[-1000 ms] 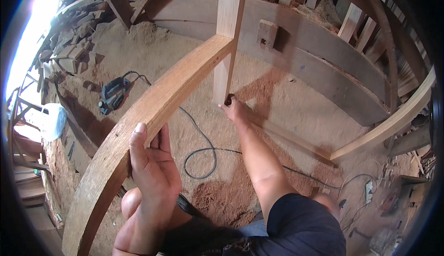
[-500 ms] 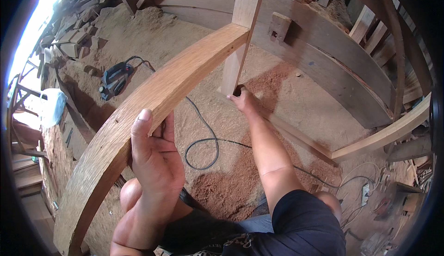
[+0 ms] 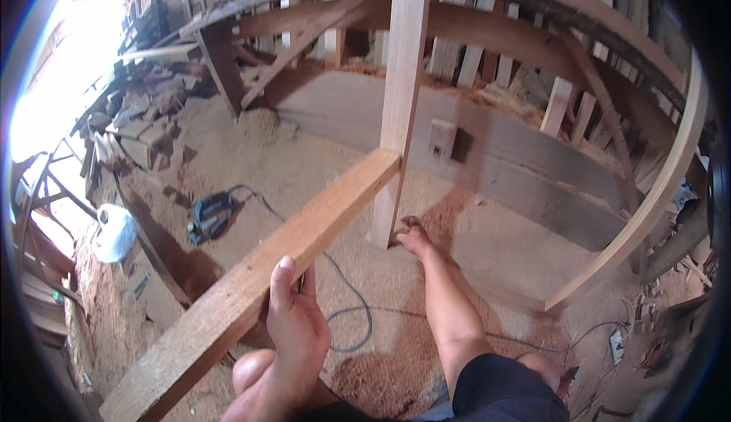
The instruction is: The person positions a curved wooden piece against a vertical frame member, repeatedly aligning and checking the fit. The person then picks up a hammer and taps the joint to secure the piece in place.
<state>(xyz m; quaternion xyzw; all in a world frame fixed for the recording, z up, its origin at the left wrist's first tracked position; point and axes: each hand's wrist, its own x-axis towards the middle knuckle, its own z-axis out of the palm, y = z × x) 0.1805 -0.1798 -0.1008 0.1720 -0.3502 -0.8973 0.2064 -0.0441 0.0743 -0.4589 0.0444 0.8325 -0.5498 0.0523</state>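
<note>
Left fingers (image 3: 281,276) grip the wooden beam (image 3: 228,294), which runs from eight o'clock to the post (image 3: 404,79) at twelve, while right fingers (image 3: 409,228), clamped or not I cannot tell, meet the post's lower end, a power tool (image 3: 212,218) lying at nine o'clock.

Left glare, dark fisheye rim, soft blur
</note>
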